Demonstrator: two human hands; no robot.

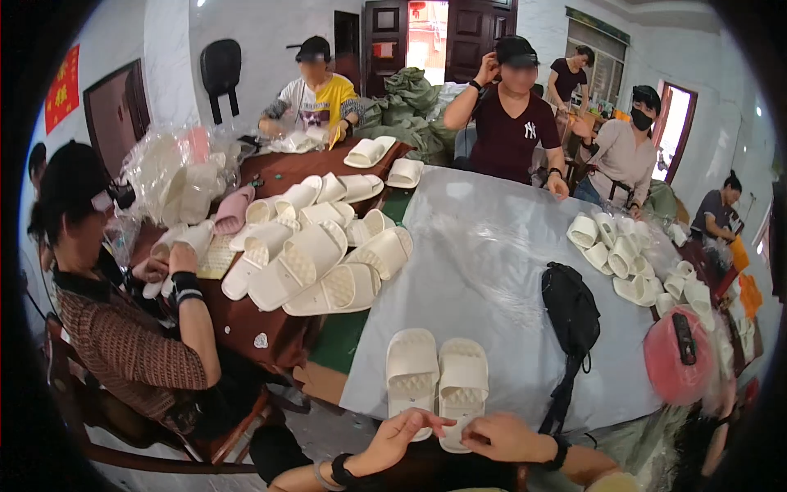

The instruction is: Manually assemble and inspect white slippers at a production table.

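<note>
A pair of cream slippers [412, 361] is set side by side on the grey-covered desk [467, 234], just ahead of both grips. The left grip [398, 433] is held loosely open, fingers stretched over one heel, with nothing seen in it; the right grip [508, 439] is curled at the other heel — whether anything is pinched there cannot be told. Ahead and rightward of the right grip, a black bag [570, 307] is laid. Far leftward of the left grip, yellow characters are borne by a red banner [62, 90]; well ahead, a white letter emblem [529, 130] is shown on a maroon shirt [510, 143].
</note>
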